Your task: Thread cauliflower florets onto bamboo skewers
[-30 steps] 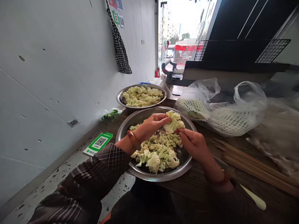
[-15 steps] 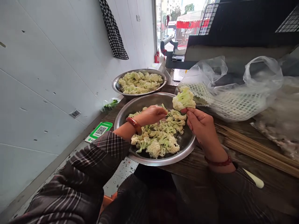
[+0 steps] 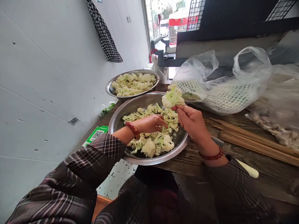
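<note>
Head view. The cauliflower piece (image 3: 173,97) is raised above the far right part of the front bowl (image 3: 153,161), just beyond the fingertips of the right hand (image 3: 190,119). Its long axis, marked by the thin tip of a stick (image 3: 166,87) showing at its upper left edge, rises from the right hand's pinch and leans to the left, away from the wearer. The broad, pale head fans out upward and leftward; the narrower lower edge faces the fingers.

The right hand is clamped on the lower edge of the piece, thumb and forefinger together; whether they grip stalk or stick cannot be told. Its forearm enters from the lower right, wrist raised, with a red beaded bracelet (image 3: 212,155) around it. The left hand (image 3: 151,123) lies palm down over the same bowl, left of and nearer than the raised piece, its bent fingers directed rightward above loose florets (image 3: 149,147); whether the fingertips hold anything cannot be told. A reddish bangle (image 3: 132,128) encircles the left wrist.

Beyond the left hand stands a rear bowl (image 3: 108,88) of cauliflower. To the right of the right hand, a bundle of skewers (image 3: 252,141) lies on the tabletop (image 3: 187,160); beyond that hand rest plastic bags (image 3: 229,96).
</note>
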The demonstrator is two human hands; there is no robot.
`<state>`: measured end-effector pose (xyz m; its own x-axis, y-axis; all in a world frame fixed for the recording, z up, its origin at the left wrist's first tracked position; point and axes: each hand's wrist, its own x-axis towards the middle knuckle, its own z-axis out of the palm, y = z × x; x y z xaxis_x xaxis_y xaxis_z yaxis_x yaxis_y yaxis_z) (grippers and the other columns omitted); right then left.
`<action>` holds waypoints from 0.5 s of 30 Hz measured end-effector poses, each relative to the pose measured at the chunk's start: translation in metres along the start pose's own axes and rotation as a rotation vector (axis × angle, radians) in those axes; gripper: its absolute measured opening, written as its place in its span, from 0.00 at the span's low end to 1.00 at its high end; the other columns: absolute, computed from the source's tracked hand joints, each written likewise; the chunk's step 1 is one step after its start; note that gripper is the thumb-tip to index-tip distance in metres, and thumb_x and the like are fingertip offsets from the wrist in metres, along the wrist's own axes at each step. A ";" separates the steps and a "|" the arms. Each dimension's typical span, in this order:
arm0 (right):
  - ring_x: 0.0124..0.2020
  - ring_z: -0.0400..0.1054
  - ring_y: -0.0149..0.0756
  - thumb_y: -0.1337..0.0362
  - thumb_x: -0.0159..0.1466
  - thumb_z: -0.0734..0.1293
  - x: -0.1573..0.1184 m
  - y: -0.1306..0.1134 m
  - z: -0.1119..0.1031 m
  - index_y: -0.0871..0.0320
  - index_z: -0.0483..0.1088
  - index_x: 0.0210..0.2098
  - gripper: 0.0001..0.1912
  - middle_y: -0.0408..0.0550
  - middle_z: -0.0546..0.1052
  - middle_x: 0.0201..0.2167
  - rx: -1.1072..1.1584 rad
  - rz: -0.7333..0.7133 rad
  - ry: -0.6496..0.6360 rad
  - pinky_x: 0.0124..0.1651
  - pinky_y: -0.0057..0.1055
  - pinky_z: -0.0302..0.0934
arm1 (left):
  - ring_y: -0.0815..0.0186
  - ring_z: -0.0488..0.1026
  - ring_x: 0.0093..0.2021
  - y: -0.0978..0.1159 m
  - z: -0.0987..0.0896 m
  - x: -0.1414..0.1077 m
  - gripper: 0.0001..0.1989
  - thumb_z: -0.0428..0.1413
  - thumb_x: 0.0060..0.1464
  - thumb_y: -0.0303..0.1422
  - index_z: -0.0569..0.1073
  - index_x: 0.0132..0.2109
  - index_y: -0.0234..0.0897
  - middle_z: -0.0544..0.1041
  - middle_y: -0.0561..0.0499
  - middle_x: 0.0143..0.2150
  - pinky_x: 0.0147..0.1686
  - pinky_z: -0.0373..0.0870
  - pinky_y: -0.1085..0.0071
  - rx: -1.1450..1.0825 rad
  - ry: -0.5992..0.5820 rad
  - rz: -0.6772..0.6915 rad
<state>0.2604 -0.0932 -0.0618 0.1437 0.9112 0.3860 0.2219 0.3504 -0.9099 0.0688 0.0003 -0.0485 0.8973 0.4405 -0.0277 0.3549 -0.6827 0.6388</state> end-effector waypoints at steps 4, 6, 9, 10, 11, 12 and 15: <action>0.19 0.55 0.29 0.52 0.70 0.61 0.001 0.002 0.000 0.59 0.78 0.45 0.20 0.38 0.62 0.17 -0.012 -0.006 -0.007 0.25 0.28 0.51 | 0.67 0.68 0.33 0.000 -0.001 0.002 0.05 0.62 0.50 0.29 0.83 0.35 0.38 0.74 0.48 0.33 0.38 0.65 0.70 0.009 0.029 0.015; 0.19 0.55 0.29 0.51 0.70 0.61 0.000 0.002 0.001 0.59 0.78 0.46 0.21 0.38 0.63 0.17 -0.002 0.003 -0.010 0.24 0.28 0.51 | 0.68 0.68 0.32 0.001 -0.005 0.002 0.05 0.63 0.51 0.33 0.81 0.31 0.36 0.75 0.48 0.35 0.35 0.65 0.71 -0.089 0.141 -0.021; 0.18 0.54 0.29 0.50 0.70 0.62 -0.001 0.003 0.002 0.60 0.78 0.46 0.21 0.37 0.62 0.17 0.032 0.022 -0.019 0.24 0.27 0.49 | 0.70 0.68 0.32 0.005 -0.015 -0.002 0.12 0.64 0.51 0.39 0.77 0.31 0.34 0.75 0.48 0.35 0.33 0.66 0.72 -0.364 0.348 -0.110; 0.18 0.54 0.29 0.50 0.70 0.62 -0.001 0.004 0.002 0.60 0.78 0.46 0.21 0.37 0.62 0.17 0.049 0.028 -0.023 0.24 0.27 0.48 | 0.70 0.68 0.31 0.007 -0.019 -0.005 0.14 0.65 0.51 0.41 0.76 0.31 0.33 0.75 0.49 0.34 0.32 0.66 0.73 -0.468 0.408 -0.139; 0.18 0.54 0.29 0.50 0.70 0.63 -0.001 0.004 0.003 0.60 0.78 0.45 0.21 0.37 0.61 0.16 0.067 0.036 -0.025 0.23 0.27 0.48 | 0.71 0.69 0.31 0.008 -0.023 -0.008 0.15 0.65 0.51 0.42 0.75 0.32 0.33 0.75 0.50 0.34 0.32 0.67 0.74 -0.575 0.462 -0.163; 0.18 0.54 0.28 0.50 0.69 0.63 -0.002 0.004 0.003 0.60 0.78 0.45 0.21 0.37 0.61 0.16 0.083 0.043 -0.024 0.23 0.27 0.47 | 0.71 0.70 0.32 0.010 -0.026 -0.010 0.16 0.66 0.50 0.42 0.73 0.33 0.33 0.76 0.49 0.34 0.33 0.68 0.74 -0.681 0.500 -0.180; 0.19 0.53 0.28 0.50 0.68 0.64 -0.002 0.004 0.003 0.61 0.78 0.46 0.21 0.37 0.61 0.16 0.107 0.066 -0.024 0.22 0.27 0.47 | 0.66 0.77 0.37 0.014 -0.033 -0.017 0.19 0.68 0.48 0.42 0.69 0.35 0.33 0.79 0.46 0.37 0.38 0.75 0.69 -0.956 0.541 -0.181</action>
<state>0.2577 -0.0932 -0.0673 0.1313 0.9375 0.3221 0.1083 0.3095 -0.9447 0.0497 0.0024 -0.0138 0.5374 0.8433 0.0094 -0.0880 0.0450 0.9951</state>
